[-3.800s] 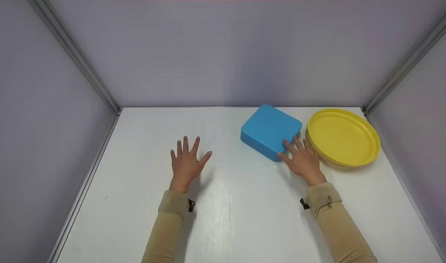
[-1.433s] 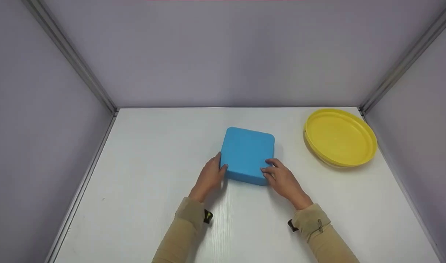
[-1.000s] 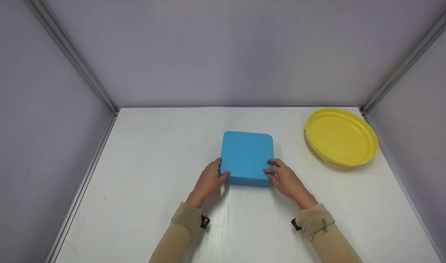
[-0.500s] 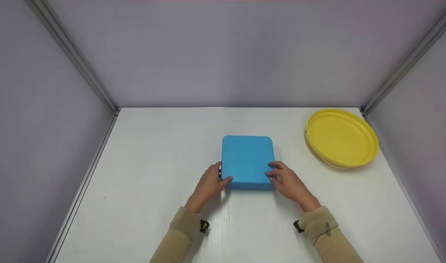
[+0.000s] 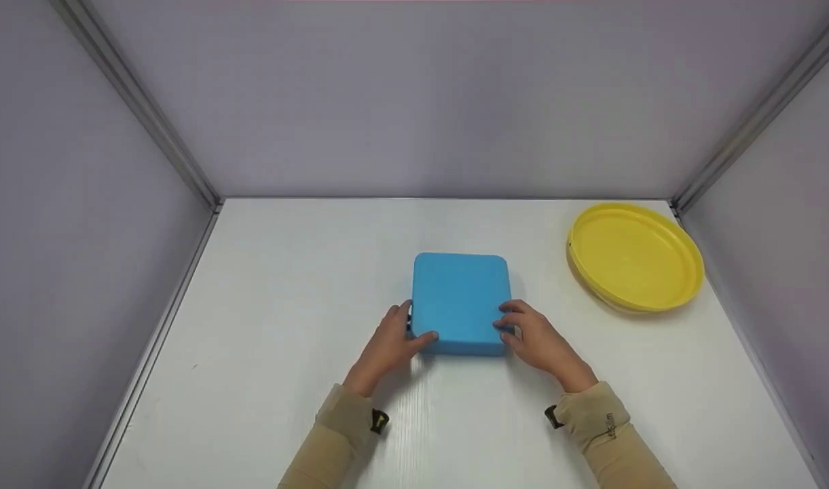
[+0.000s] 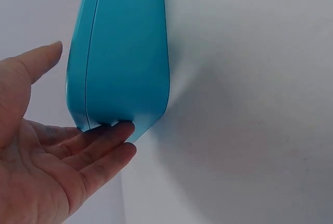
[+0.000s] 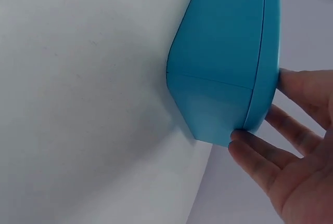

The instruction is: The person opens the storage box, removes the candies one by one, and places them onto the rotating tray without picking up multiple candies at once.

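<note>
Both hands, left [image 5: 391, 343] and right [image 5: 538, 341], grip the unlabelled-looking blue box [image 5: 460, 301].

Test booth: bare panel walls [image 5: 414, 95]

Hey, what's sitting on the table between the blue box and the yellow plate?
Nothing: in the head view, only bare white table runs between the blue box and the yellow plate. The right hand grips the box's near right corner, below that stretch.

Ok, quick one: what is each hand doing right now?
Left hand: grips the blue box at its near left corner.
Right hand: grips the same box at its near right corner.
</note>
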